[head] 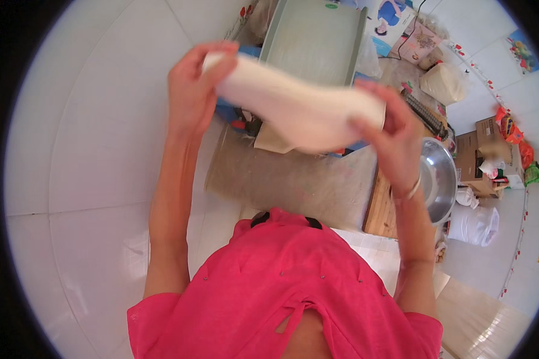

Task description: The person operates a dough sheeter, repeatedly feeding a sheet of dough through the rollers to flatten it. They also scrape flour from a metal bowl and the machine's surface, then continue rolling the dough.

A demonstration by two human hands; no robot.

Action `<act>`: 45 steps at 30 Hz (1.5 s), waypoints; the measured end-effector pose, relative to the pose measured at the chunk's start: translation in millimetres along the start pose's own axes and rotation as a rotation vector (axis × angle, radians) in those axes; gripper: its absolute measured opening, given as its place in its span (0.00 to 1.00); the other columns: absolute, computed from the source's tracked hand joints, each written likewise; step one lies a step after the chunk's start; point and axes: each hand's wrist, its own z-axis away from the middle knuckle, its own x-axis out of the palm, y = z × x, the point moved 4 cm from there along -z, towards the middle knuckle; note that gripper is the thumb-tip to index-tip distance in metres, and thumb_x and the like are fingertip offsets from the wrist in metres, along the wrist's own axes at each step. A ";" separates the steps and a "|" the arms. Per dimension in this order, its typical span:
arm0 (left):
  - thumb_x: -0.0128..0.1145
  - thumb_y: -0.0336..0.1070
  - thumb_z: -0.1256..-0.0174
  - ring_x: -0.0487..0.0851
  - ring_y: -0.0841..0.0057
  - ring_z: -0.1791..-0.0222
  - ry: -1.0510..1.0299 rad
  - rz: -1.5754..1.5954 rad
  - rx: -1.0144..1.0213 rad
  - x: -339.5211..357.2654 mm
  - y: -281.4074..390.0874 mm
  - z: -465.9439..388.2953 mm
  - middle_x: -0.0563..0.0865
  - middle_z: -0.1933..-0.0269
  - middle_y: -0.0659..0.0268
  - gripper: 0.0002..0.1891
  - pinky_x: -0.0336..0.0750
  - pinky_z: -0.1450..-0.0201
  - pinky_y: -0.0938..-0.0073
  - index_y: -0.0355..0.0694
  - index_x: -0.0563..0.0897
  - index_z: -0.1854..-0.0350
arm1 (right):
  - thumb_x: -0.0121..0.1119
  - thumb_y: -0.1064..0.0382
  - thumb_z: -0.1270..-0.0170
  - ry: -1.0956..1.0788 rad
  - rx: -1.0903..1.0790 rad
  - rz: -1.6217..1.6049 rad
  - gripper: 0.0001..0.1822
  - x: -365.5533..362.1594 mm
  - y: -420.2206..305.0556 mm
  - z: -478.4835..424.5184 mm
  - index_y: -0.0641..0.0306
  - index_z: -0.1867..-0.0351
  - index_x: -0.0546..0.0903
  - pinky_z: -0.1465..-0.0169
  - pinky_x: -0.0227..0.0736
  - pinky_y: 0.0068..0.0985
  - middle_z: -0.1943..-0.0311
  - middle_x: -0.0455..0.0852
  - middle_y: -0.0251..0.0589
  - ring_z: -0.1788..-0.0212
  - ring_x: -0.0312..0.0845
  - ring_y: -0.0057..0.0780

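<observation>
A pale, flat sheet of dough (292, 98) is stretched between my hands, blurred and sagging in the middle. My left hand (195, 85) pinches its left end, thumb on top. At the right end my right hand (393, 128) grips it between thumb and fingers. Behind the dough stands what looks like a dough-rolling machine, with blue body parts and a pale green feed tray (316, 42) sloping away from me. A cream-coloured flat piece (271, 138) shows low at the machine's front, partly hidden by the held sheet.
Before the machine lies a plastic-covered worktop (287, 179). To the right are a wooden board (380, 206), a steel bowl (438, 179) and a dark ridged rod-like thing (424, 114). Cardboard boxes (467, 148) and a white bag (474, 224) stand farther right. A tiled wall (103, 134) rises close on my left.
</observation>
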 end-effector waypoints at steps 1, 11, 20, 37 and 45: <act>0.62 0.28 0.40 0.81 0.78 0.59 -0.028 0.033 -0.026 13.0 2.7 -23.2 0.83 0.57 0.61 0.12 0.75 0.55 0.77 0.30 0.80 0.55 | 0.67 0.69 0.45 0.048 -0.026 -0.012 0.24 -6.9 -2.5 -23.7 0.67 0.45 0.76 0.54 0.74 0.17 0.57 0.83 0.35 0.59 0.78 0.20; 0.63 0.23 0.46 0.81 0.73 0.58 -0.143 -0.055 -0.277 38.4 -168.7 -228.0 0.80 0.51 0.58 0.31 0.77 0.58 0.73 0.34 0.67 0.37 | 0.66 0.72 0.48 0.325 0.182 -0.251 0.20 -104.0 162.7 -257.3 0.70 0.52 0.79 0.65 0.80 0.24 0.66 0.83 0.39 0.66 0.82 0.26; 0.55 0.19 0.43 0.80 0.78 0.59 -0.217 -0.530 -0.060 44.2 -156.8 -241.2 0.84 0.57 0.63 0.19 0.75 0.55 0.77 0.36 0.78 0.47 | 0.62 0.68 0.51 0.023 0.036 0.731 0.11 -99.0 121.4 -275.4 0.60 0.64 0.86 0.64 0.81 0.29 0.72 0.85 0.44 0.68 0.85 0.33; 0.61 0.33 0.46 0.74 0.70 0.52 -0.322 -1.719 0.682 58.0 -144.4 -225.0 0.78 0.56 0.65 0.11 0.64 0.47 0.65 0.44 0.81 0.59 | 0.54 0.65 0.45 -0.011 -0.580 1.807 0.07 -57.7 113.7 -264.5 0.54 0.74 0.84 0.53 0.62 0.33 0.70 0.82 0.35 0.58 0.75 0.32; 0.60 0.27 0.47 0.74 0.69 0.49 -0.514 -1.348 0.930 61.8 -145.5 -188.1 0.78 0.54 0.66 0.11 0.64 0.45 0.65 0.42 0.80 0.60 | 0.54 0.67 0.44 -0.189 -0.632 1.464 0.11 -52.2 135.3 -234.4 0.56 0.60 0.81 0.49 0.68 0.33 0.59 0.80 0.38 0.52 0.75 0.35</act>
